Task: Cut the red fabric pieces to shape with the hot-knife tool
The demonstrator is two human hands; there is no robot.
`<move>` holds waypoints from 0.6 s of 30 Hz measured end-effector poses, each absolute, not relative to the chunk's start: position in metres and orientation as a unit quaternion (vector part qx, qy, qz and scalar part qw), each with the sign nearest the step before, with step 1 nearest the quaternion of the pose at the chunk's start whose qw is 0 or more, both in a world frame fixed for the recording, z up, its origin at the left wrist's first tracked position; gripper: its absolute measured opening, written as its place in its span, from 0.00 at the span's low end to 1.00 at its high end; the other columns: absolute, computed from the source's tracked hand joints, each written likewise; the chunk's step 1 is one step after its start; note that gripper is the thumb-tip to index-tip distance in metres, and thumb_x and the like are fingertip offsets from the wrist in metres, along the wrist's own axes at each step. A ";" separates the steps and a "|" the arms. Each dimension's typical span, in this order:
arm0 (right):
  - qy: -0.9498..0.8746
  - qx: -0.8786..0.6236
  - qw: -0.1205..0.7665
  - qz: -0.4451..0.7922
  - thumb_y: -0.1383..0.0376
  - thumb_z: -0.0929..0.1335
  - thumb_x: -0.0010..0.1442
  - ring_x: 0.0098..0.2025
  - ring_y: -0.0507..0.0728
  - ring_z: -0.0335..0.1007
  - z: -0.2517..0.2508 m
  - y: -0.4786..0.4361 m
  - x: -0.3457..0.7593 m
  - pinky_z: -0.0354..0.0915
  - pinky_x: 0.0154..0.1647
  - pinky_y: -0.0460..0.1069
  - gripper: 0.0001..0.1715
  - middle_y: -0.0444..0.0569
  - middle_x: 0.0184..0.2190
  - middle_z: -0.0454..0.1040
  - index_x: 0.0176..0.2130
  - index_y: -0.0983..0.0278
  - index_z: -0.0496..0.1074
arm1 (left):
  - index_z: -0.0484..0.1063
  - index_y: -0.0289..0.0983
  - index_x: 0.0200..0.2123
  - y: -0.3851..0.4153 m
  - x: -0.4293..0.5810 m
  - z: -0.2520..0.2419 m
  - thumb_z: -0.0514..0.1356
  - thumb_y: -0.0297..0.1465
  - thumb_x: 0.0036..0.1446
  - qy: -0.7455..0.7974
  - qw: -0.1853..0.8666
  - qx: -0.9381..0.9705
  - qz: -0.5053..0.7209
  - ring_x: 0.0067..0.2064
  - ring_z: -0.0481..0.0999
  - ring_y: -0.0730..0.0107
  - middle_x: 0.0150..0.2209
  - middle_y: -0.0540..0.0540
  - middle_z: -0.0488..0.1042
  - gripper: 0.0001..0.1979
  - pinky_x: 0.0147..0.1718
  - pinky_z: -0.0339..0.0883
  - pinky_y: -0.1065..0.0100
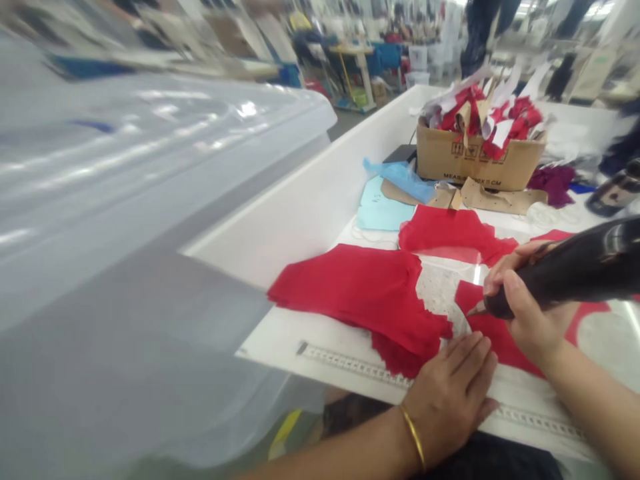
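Observation:
My left hand [457, 387], with a gold bangle at the wrist, lies palm down at the table's front edge. Its fingers are stretched out over the edge of red fabric and a pale, lace-like piece [437, 290]. My right hand [533, 320] is closed around the lower end of a thick black cylindrical object [585, 267], whose kind I cannot make out. A small pointed tip shows by that end, over a red fabric piece [500, 337]. Left of my hands lies a stack of red fabric [350, 283] with ragged edges. Another red piece [450, 233] lies behind it.
A ruler strip [345, 360] runs along the front of the white table [280, 333]. At the back stands a cardboard box [475, 157] heaped with red and white scraps. Blue sheeting [403, 179] and brown card pieces [500, 199] lie before it. Glossy plastic sheeting [150, 167] covers the left.

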State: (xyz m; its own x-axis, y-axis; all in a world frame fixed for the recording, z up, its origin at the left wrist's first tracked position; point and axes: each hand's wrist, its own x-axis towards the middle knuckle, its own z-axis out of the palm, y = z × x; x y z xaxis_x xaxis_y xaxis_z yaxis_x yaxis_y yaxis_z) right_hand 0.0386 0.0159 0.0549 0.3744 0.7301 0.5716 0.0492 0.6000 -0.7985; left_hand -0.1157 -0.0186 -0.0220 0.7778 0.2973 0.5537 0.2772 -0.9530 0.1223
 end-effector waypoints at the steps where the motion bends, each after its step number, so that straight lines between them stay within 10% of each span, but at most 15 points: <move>1: -0.509 -0.385 0.735 0.229 0.70 0.71 0.62 0.24 0.52 0.70 0.054 0.016 0.038 0.72 0.28 0.50 0.13 0.38 0.26 0.73 0.44 0.59 0.66 | 0.72 0.24 0.56 -0.018 -0.116 -0.022 0.47 0.36 0.76 0.152 0.017 0.941 0.302 0.61 0.74 0.51 0.56 0.31 0.77 0.23 0.61 0.72 0.54; 18: -0.565 -0.398 0.680 0.244 0.69 0.69 0.66 0.24 0.52 0.71 0.059 -0.013 0.052 0.73 0.28 0.50 0.11 0.39 0.26 0.72 0.46 0.57 0.65 | 0.76 0.26 0.50 -0.019 -0.119 -0.019 0.54 0.32 0.72 0.141 0.024 0.924 0.353 0.53 0.80 0.56 0.47 0.33 0.81 0.16 0.58 0.76 0.56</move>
State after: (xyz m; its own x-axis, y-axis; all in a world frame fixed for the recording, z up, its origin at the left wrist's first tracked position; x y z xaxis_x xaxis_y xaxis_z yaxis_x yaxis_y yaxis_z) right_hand 0.0516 -0.0132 0.0588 0.2418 0.7821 0.5742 0.1171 0.5640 -0.8175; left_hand -0.1185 -0.0193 -0.0186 0.7103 0.2786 0.6464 0.2444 -0.9588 0.1447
